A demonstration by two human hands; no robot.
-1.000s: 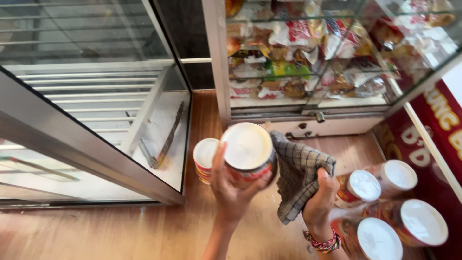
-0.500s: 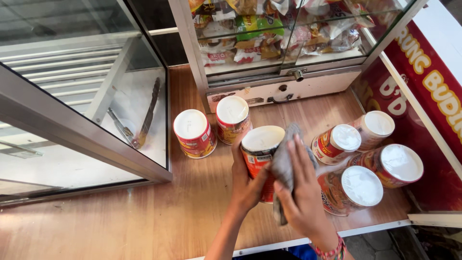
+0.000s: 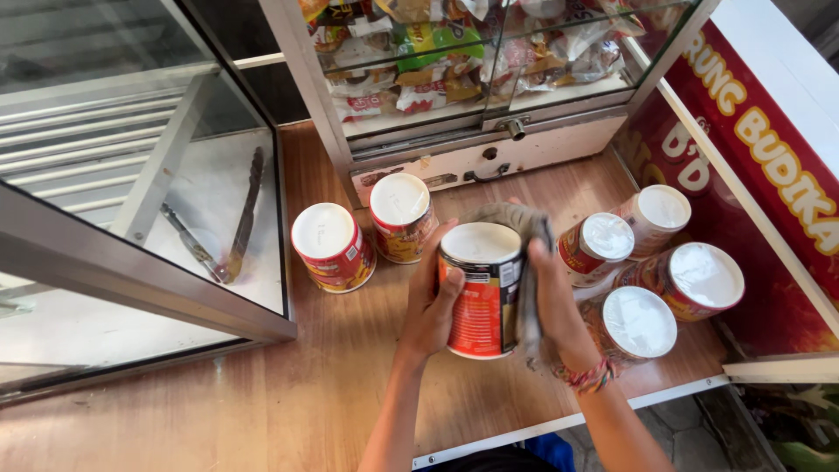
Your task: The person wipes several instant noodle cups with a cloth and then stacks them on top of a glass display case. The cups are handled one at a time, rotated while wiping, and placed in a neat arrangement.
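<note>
My left hand (image 3: pixel 430 301) wraps the orange can (image 3: pixel 479 293), upright, lid up; my right hand (image 3: pixel 552 297) presses the grey cloth (image 3: pixel 523 262) against its right side.

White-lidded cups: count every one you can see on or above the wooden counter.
7. One cup is held between both hands; two stand left of it; four cluster on the right. Others may be hidden.

Both hands (image 3: pixel 494 297) raised, apparently clasped inward
</note>
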